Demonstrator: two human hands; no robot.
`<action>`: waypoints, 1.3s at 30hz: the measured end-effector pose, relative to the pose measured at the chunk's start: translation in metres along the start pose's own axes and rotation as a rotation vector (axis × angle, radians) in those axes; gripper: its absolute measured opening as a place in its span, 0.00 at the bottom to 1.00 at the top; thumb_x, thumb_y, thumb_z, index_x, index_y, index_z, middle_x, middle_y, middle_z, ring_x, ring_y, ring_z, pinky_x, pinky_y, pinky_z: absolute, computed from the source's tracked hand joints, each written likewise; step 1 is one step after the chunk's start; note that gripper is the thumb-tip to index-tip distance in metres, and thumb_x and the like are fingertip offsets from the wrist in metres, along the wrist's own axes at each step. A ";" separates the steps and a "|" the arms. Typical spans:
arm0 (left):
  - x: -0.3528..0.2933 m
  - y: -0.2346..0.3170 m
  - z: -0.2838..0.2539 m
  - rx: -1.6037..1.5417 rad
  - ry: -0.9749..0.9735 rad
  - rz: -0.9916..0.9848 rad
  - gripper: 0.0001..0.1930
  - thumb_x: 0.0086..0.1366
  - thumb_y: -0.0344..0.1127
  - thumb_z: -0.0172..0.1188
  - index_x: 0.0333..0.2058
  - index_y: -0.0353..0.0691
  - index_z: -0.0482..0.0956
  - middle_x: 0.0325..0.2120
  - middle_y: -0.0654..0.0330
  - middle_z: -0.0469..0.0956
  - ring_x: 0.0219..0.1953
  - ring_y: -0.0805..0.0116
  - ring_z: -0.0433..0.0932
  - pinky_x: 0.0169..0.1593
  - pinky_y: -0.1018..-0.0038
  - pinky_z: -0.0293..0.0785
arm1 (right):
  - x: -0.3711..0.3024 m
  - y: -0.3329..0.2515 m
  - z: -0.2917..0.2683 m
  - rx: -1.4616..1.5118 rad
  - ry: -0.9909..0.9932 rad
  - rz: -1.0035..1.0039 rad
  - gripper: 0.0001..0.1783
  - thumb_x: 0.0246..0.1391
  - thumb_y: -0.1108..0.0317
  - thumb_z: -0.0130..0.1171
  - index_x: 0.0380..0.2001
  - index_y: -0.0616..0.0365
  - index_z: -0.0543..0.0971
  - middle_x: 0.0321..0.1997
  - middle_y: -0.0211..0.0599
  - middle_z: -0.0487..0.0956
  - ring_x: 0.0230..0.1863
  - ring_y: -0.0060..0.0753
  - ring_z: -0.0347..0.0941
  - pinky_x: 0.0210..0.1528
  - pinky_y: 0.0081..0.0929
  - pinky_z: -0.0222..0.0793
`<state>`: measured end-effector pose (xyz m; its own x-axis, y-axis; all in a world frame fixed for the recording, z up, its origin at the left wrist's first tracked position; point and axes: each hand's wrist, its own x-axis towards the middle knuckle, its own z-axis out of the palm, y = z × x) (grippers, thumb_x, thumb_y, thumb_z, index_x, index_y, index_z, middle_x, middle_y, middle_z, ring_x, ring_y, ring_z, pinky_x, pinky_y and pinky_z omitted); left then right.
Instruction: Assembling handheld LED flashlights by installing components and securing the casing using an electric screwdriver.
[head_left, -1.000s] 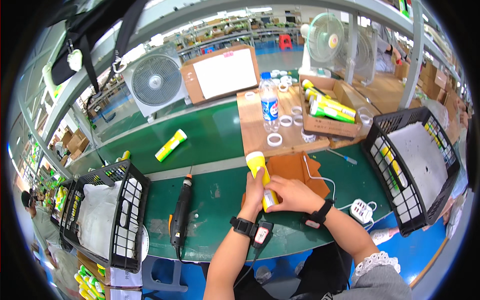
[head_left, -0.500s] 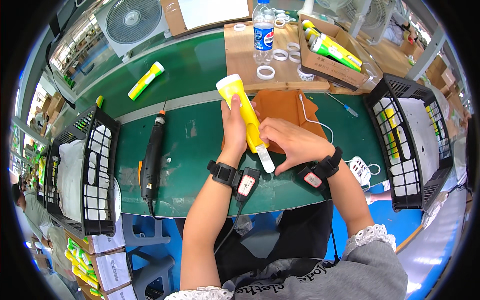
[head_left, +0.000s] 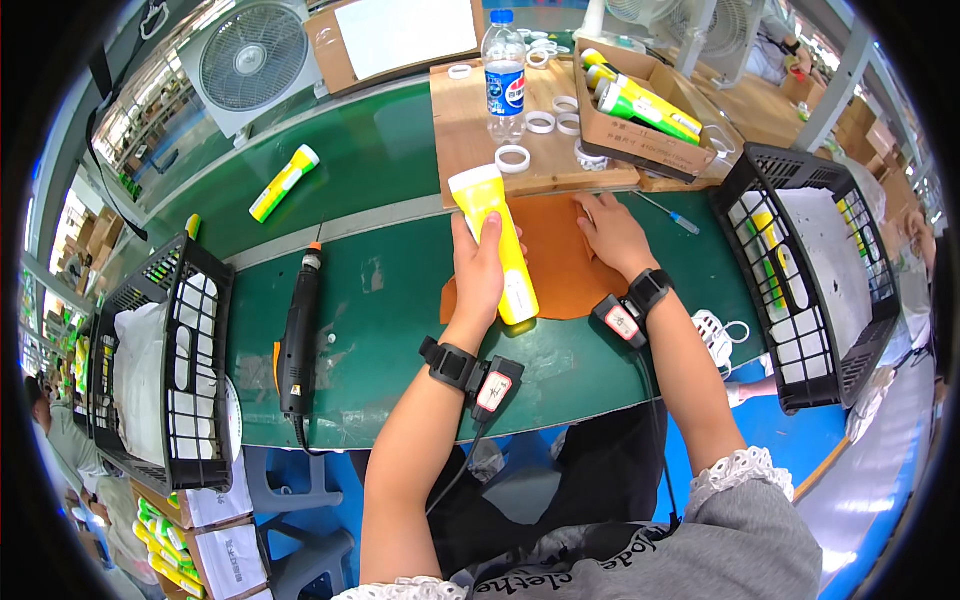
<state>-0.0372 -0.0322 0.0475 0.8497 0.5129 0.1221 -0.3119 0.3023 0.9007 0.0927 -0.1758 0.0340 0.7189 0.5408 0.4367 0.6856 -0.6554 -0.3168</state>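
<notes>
Two forearms extend over green workbench [head_left: 380, 385], right one angled outward. Left hand [head_left: 480, 270], fingers clamped around yellow flashlight [head_left: 513, 268], holds it tilted, white head pointing away, hiding part of orange cloth [head_left: 555, 245]. Right hand [head_left: 615, 235], fingers bent, sits at cloth's far right; whether pinching anything, cannot tell. Black power screwdriver [head_left: 300, 340] lies left; black crates [head_left: 181, 266] flank both sides.

The flashlight [head_left: 513, 268] looks glossy plastic, the cloth [head_left: 560, 265] matt, the board [head_left: 462, 130] smooth wood.
</notes>
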 end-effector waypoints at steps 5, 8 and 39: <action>0.003 -0.003 -0.004 0.063 0.047 -0.040 0.12 0.65 0.43 0.43 0.39 0.41 0.59 0.24 0.58 0.71 0.23 0.70 0.72 0.26 0.74 0.70 | 0.012 -0.003 -0.011 0.105 0.154 -0.001 0.15 0.50 0.71 0.49 0.43 0.51 0.71 0.29 0.42 0.76 0.38 0.46 0.72 0.38 0.39 0.64; 0.003 -0.004 -0.008 0.061 0.077 -0.041 0.12 0.65 0.43 0.44 0.37 0.40 0.60 0.24 0.58 0.71 0.23 0.71 0.72 0.26 0.74 0.70 | 0.006 -0.033 -0.029 0.368 0.275 -0.123 0.15 0.49 0.76 0.50 0.41 0.53 0.75 0.30 0.44 0.77 0.34 0.43 0.74 0.36 0.34 0.67; 0.002 -0.015 -0.008 0.037 0.037 0.001 0.28 0.65 0.39 0.40 0.62 0.44 0.45 0.42 0.58 0.68 0.34 0.71 0.72 0.36 0.75 0.72 | -0.010 -0.054 -0.027 0.799 -0.232 -0.137 0.13 0.47 0.75 0.54 0.39 0.59 0.73 0.30 0.35 0.78 0.23 0.17 0.66 0.27 0.16 0.61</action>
<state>-0.0342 -0.0298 0.0310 0.8327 0.5431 0.1078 -0.2961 0.2722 0.9155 0.0454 -0.1595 0.0694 0.5688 0.7402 0.3586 0.5809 -0.0528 -0.8123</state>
